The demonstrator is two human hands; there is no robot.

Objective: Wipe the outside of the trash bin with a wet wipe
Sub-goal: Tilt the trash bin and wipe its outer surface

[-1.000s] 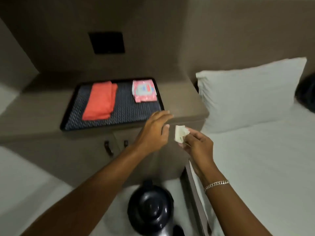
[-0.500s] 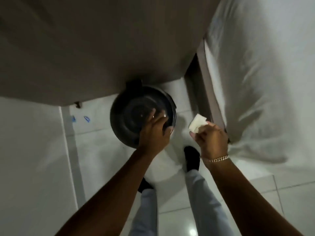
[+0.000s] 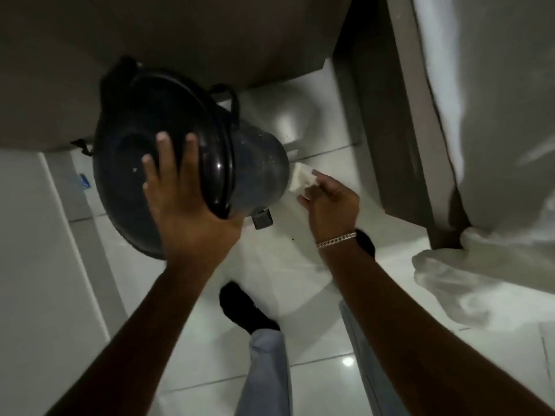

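Left grip (image 3: 186,211) presses flat on tilted bin (image 3: 258,169); right grip (image 3: 333,202) pinches wipe (image 3: 300,178).

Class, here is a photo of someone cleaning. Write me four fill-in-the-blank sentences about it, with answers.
1. The left hand lies with spread fingers on the ___ of the black trash bin.
2. The right hand pinches a white ___ close to the trash bin's side.
3. The trash bin is not upright but ___.
4. A bracelet sits on the ___ wrist.

Missing words: lid; wet wipe; tilted; right.
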